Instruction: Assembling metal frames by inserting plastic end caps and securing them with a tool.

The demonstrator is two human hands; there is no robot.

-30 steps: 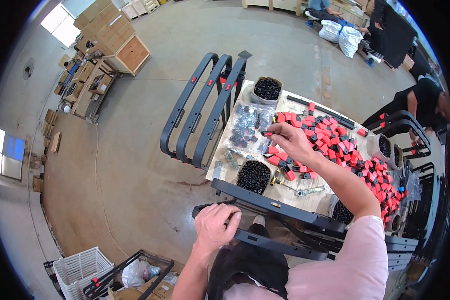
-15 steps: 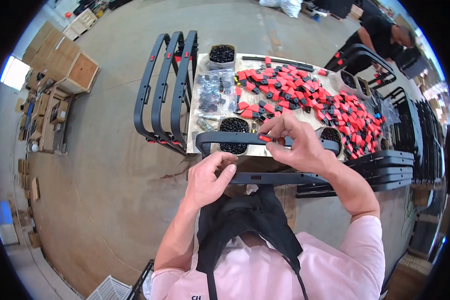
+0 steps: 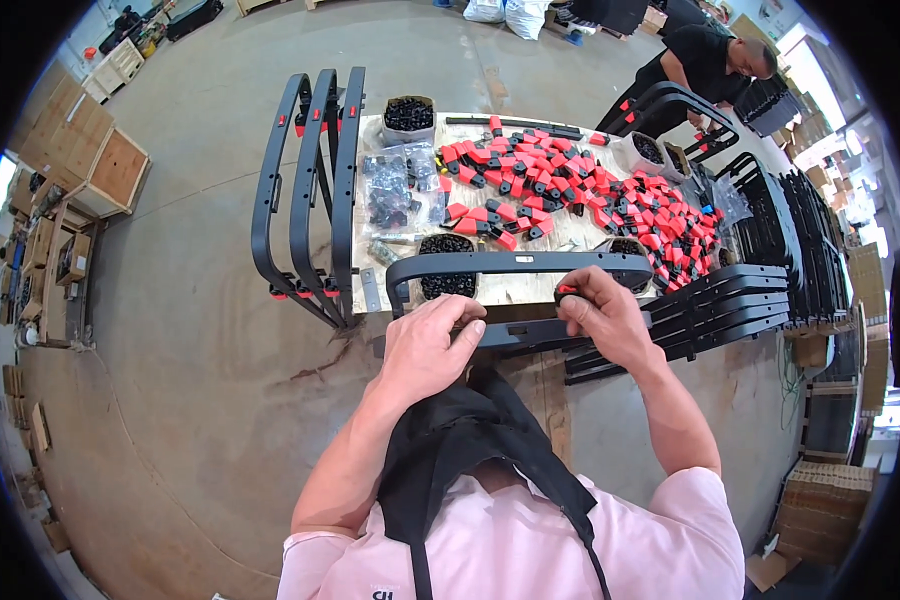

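A dark grey metal frame with rounded corners (image 3: 490,264) lies in front of me, at the near edge of the workbench. My left hand (image 3: 428,345) wraps over its near bar, left of a small slot in that bar. The thumb lies along the bar, and the fingertips are partly hidden. Between the thumb and fingers of my right hand (image 3: 612,318) is a small red-and-black plastic clip (image 3: 567,291), held just above the right part of the near bar. Another slot shows uncovered in the far bar.
On the workbench (image 3: 510,289) lie a heap of red-and-black plastic caps (image 3: 560,175), bags of small parts (image 3: 402,185) and boxes of black pieces (image 3: 409,115). Similar frames stand at left (image 3: 308,190) and lie stacked at right (image 3: 730,300). A co-worker (image 3: 705,65) bends over a frame, far right.
My right hand has moved from the far bar back toward the near bar, still pinching the clip. My left hand stays on the near bar. The whole view has shifted slightly.
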